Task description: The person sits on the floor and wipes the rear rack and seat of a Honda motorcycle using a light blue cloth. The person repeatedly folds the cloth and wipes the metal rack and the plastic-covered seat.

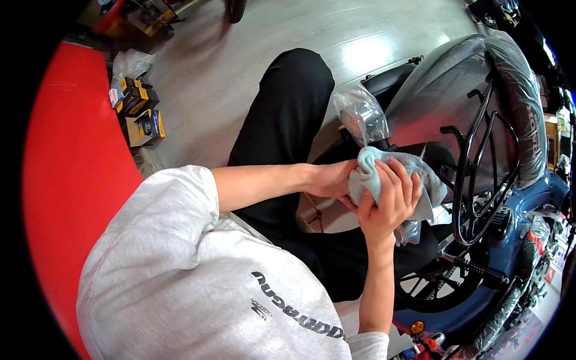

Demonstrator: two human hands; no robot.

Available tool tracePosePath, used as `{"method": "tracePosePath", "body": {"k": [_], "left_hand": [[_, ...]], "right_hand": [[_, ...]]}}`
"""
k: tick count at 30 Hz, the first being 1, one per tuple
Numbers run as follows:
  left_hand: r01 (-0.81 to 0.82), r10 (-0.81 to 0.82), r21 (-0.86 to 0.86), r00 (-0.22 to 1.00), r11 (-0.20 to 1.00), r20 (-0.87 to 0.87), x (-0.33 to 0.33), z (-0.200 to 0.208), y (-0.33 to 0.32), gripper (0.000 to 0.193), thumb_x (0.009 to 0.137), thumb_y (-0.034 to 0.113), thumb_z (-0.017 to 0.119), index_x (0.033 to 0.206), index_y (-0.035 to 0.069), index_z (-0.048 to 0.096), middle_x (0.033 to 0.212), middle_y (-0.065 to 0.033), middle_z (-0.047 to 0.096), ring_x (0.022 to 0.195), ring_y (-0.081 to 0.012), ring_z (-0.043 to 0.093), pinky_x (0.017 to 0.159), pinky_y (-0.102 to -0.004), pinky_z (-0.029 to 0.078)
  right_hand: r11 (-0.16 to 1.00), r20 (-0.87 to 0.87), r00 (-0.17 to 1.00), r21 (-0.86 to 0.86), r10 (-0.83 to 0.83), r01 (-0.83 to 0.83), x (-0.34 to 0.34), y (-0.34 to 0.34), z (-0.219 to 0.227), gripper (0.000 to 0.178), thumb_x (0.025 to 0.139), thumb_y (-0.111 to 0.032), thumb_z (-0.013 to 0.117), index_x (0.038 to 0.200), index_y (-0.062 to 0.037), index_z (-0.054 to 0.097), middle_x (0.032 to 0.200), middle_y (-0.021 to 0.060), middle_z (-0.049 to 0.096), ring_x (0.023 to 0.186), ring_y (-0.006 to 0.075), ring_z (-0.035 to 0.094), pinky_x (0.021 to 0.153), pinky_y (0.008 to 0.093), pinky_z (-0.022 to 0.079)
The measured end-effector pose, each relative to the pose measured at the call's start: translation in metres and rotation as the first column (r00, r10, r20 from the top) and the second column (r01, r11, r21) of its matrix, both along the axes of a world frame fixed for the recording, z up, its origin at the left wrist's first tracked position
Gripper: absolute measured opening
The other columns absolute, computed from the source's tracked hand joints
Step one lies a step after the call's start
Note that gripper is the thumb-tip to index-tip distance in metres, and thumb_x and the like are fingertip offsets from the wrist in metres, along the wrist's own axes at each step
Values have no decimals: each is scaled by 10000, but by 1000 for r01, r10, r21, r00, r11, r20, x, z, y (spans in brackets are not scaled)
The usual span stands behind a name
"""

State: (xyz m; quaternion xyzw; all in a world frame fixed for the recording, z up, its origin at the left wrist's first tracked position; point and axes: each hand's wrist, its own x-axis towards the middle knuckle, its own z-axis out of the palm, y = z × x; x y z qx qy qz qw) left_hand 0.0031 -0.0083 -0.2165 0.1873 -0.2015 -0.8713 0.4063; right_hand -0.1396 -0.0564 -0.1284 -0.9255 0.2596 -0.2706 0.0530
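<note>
A light blue cloth [373,169] is bunched between my two hands, beside the rear of a blue scooter [503,255]. My right hand [391,197] lies over the cloth with its fingers curled round it. From the left, my left hand [333,181] grips the cloth's near edge; most of its fingers are hidden by the cloth and the right hand. Whatever the cloth covers, if anything, cannot be seen. Just beyond the hands, a clear plastic bag [367,114] is wrapped over a part of the scooter.
A black metal rear rack [487,162] juts out right of my hands, by a plastic-wrapped seat [528,114]. Below are a wheel [435,289] and a shock absorber [483,270]. My bent knee [300,75] rises ahead. Small boxes [144,127] stand left, beside a red surface [72,180].
</note>
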Motion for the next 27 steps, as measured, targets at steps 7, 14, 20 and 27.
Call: {"method": "tracePosePath", "body": {"k": [7,14,20,27], "left_hand": [[28,-27,42,999,999,-20,1,0,-4,746,991,688,198,1465,153,408,1443,-88,499,1290,-248,513,1068,-485,412],[-6,0,150,999,989,39,0,17,-5,720,997,681,204,1470,182,417,1455,-28,479,1331,-196,454,1107,-444,355],[55,-55,71,998,996,-3,4,7,-5,843,942,762,227,1442,118,443,1409,-121,519,1279,-265,509,1076,-471,376],[77,-79,82,997,994,19,-1,20,-11,1022,868,852,229,1448,38,440,1392,-223,531,1291,-347,506,1111,-479,349]], "right_hand": [[996,153,986,62,-66,58,-10,13,-11,285,917,-223,565,1155,-80,628,1182,74,685,1201,301,593,1155,486,236],[973,60,991,-192,-118,127,-20,22,-37,342,897,-234,588,1226,-141,587,1353,90,570,1314,327,479,1169,537,194],[997,158,985,44,-66,59,-15,14,-13,285,975,-281,518,1157,-85,617,1173,86,683,1176,313,606,1133,520,279],[989,69,987,53,-144,141,-41,37,-18,447,977,-251,529,1351,-8,503,1415,220,513,1355,479,422,1118,613,288]]}}
